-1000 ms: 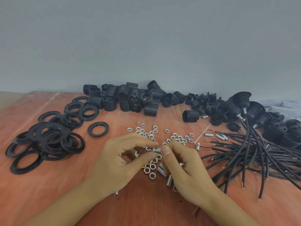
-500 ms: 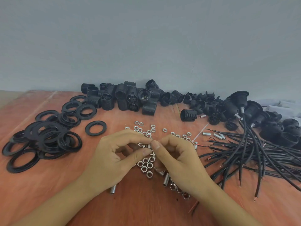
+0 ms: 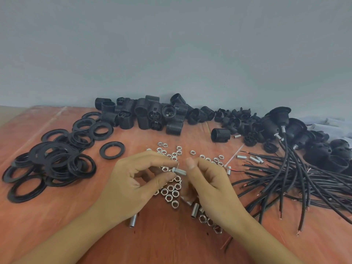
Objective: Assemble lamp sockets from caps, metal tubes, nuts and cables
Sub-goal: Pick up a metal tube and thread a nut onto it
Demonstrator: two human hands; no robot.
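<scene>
A short threaded metal tube [image 3: 180,170] with a nut on its left end is held level above the nut pile [image 3: 171,193]. My left hand [image 3: 133,183] pinches the nut end between thumb and forefinger. My right hand [image 3: 207,183] has curled fingers at the tube's right end, with its thumb tip raised just above it. Loose tubes [image 3: 194,210] lie under and between my hands. Black cables [image 3: 285,180] with bared ends fan out on the right. Small black caps [image 3: 238,121] are heaped at the back.
Black rings [image 3: 57,161] are piled on the left of the reddish table [image 3: 171,241]. Threaded black socket bodies [image 3: 150,115] line the wall. Assembled sockets with cables [image 3: 280,115] sit at the back right. Several more tubes [image 3: 253,159] lie near the cable ends.
My hands have drawn slightly apart, so the tube and its nut now show between them. My right thumb has lifted. The view has shifted a little.
</scene>
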